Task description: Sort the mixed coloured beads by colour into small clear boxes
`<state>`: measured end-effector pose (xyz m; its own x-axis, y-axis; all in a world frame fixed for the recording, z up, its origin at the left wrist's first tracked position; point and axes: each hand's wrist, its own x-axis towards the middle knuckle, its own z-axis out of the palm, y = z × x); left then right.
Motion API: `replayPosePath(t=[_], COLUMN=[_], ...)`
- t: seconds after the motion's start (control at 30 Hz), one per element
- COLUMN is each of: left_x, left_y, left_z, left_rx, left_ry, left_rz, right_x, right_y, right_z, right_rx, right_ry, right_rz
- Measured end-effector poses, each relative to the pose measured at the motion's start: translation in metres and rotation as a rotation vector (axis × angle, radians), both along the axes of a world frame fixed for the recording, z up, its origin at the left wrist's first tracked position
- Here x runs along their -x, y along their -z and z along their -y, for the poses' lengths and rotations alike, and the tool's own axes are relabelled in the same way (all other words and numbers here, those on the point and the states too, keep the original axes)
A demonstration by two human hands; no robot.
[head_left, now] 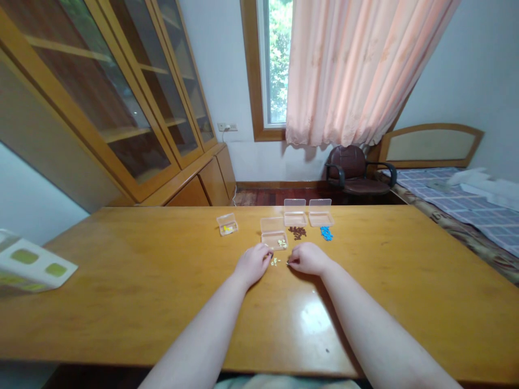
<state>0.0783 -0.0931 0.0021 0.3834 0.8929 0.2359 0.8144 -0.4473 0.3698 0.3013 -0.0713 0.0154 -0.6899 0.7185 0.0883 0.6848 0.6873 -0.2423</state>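
Note:
My left hand (253, 265) rests at the near left corner of an open clear plastic box (268, 241), its fingers curled together; anything they hold is hidden. Several small pale-yellow pieces (282, 243) lie inside that box. Between my hands, a loose group of the same pale-yellow pieces (275, 262) is on the tabletop. To the right of this group, my right hand (308, 258) is closed in a pinch low over the wood, with a tiny pale piece showing at its fingertips. The pieces are too small for me to tell their exact kind.
Behind my right hand are a brown pile of pieces (298, 233) and a blue pile (326, 233), each before an open clear box (295, 220). A smaller box (227, 225) with yellow pieces stands farther left. A white carton (34, 265) sits at the wooden table's (141, 302) left.

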Motion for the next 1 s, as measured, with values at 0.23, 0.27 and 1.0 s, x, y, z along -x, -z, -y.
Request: replayPosePath(t=[0.23,0.27,1.0], left_x=[-0.015,-0.017,-0.009], left_y=[0.0,0.001,0.011], left_z=[0.004,0.004,-0.012], left_rx=[0.02,0.025,-0.04], left_ry=[0.019,0.021,-0.189], left_rz=[-0.144,-0.156,0.045], right_x=[0.003,0.004,0.012], right_y=[0.001,0.001,0.019], right_z=[0.002,0.002,-0.001], right_rx=[0.014,0.015,0.029], right_ry=[0.018,0.016,0.131], right_rz=[-0.034,-0.03,-0.252])
